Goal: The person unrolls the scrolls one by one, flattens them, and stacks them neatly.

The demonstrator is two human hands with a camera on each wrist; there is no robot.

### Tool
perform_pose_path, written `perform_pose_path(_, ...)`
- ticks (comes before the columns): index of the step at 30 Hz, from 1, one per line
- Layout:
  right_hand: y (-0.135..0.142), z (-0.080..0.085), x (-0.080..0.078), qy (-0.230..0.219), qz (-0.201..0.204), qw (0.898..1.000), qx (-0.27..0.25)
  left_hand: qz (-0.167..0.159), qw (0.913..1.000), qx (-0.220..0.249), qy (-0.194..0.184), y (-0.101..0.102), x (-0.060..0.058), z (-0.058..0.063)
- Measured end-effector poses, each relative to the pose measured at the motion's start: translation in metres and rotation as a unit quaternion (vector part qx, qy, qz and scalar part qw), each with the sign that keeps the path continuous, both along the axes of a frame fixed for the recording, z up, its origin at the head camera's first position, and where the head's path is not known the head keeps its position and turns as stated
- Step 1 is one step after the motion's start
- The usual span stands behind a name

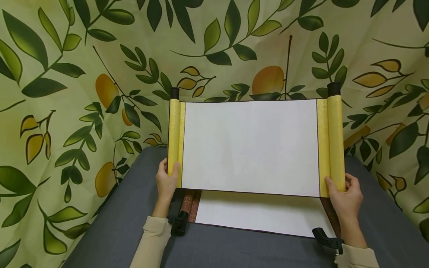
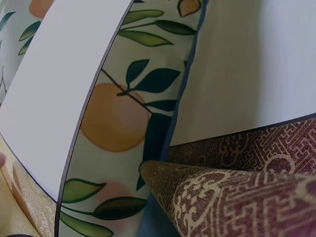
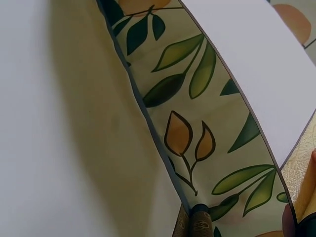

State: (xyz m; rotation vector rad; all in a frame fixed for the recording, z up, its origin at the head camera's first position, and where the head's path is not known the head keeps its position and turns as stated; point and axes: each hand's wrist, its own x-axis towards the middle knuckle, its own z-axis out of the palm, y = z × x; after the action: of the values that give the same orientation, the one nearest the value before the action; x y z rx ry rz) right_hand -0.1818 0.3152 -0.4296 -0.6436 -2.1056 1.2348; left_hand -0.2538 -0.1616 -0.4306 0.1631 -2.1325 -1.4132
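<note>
A blank white hanging scroll with yellow patterned ends and black knobs [image 1: 251, 149] is spread upright in the air between both hands. The left hand [image 1: 167, 183] grips the lower part of its left roller, thumb in front. On the other side, the right hand [image 1: 347, 199] holds the right roller near its bottom, thumb on the yellow border. Below and partly hidden behind it lies a second blank scroll [image 1: 258, 212], opened on the table. Its reddish-brown brocade roll [image 2: 237, 197] fills the lower right of the left wrist view.
A dark grey cloth covers the table [image 1: 110, 223]. Leaf-and-fruit patterned fabric [image 1: 207, 48] hangs behind and along both sides. Black wrist straps with camera mounts sit on both forearms, close to the lower scroll.
</note>
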Motion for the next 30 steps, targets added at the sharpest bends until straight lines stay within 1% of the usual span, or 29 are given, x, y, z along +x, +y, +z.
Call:
perform_pose_path(3, 0.000, -0.001, 0.002, 0.003, -0.003, 1.000, 0.004, 0.007, 0.9997, -0.003, 0.022, 0.001, 0.000, -0.001)
perform_pose_path(8, 0.002, -0.001, 0.003, -0.004, -0.006, 1.000, 0.003, 0.003, 0.9986, -0.004, 0.053, -0.002, 0.001, 0.001)
perform_pose_path(13, 0.004, 0.001, 0.003, -0.009, -0.004, 1.000, 0.002, -0.009, 0.9982, -0.004, 0.059, -0.008, 0.001, 0.002)
perform_pose_path(18, 0.007, 0.007, 0.003, -0.001, 0.003, 1.000, 0.009, -0.002, 0.9976, -0.015, 0.067, -0.011, 0.001, 0.007)
perform_pose_path(21, 0.010, 0.013, 0.005, 0.002, 0.011, 1.000, 0.006, -0.002, 0.9977, -0.022, 0.064, -0.013, 0.003, 0.010)
perform_pose_path(24, 0.014, 0.018, 0.007, -0.004, 0.021, 1.000, 0.009, -0.014, 0.9983, -0.024, 0.051, -0.015, 0.004, 0.014)
perform_pose_path(27, 0.018, 0.020, 0.012, -0.034, 0.032, 0.999, 0.022, -0.025, 0.9991, -0.023, 0.024, -0.018, 0.006, 0.016)
perform_pose_path(30, 0.021, 0.018, 0.019, -0.071, 0.051, 0.995, 0.042, -0.036, 0.9987, -0.035, -0.010, -0.020, 0.009, 0.015)
